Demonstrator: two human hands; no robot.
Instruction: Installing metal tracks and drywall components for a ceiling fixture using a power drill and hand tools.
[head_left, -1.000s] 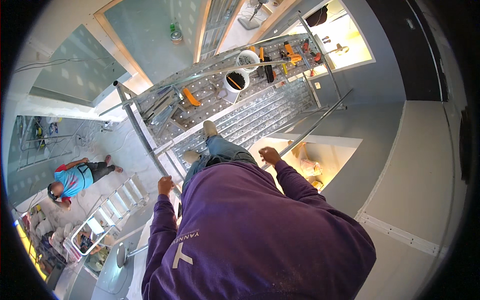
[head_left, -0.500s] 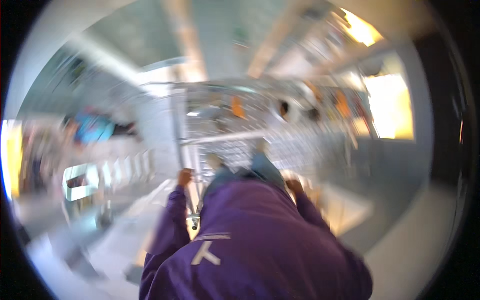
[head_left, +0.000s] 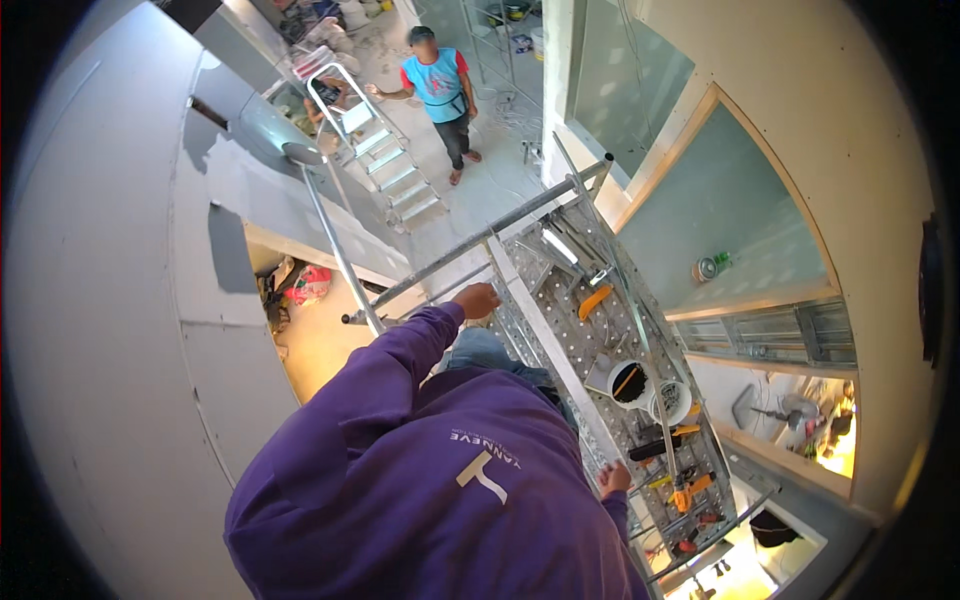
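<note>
My left hand (head_left: 477, 300) is out in front of my waist, fingers curled in, beside the tubular rail (head_left: 500, 225) of a metal scaffold; whether it holds anything is hidden. Lower down and to the right, my right hand (head_left: 613, 479) hangs near a pale bar (head_left: 560, 360) that runs along the perforated platform (head_left: 540, 300). Its fingers look loosely bent and apart, with nothing visible in them. On the platform lie a white-handled tool (head_left: 562, 248), an orange tool (head_left: 596, 301), a white bucket with dark contents (head_left: 618, 402) and an orange power tool (head_left: 690, 494).
On the floor below, a person in a blue vest (head_left: 437, 88) stands beside a stepladder (head_left: 385, 160). A grey-patched wall panel (head_left: 140, 300) rises on my left. Wood-framed greenish panels (head_left: 740, 210) stand at the right. A slanting scaffold brace (head_left: 640, 300) crosses above the tools.
The view has turned and steadied from a blur. My left arm now reaches farther forward, and my right hand is farther out to the right. The stepladder and the other person show clearly.
</note>
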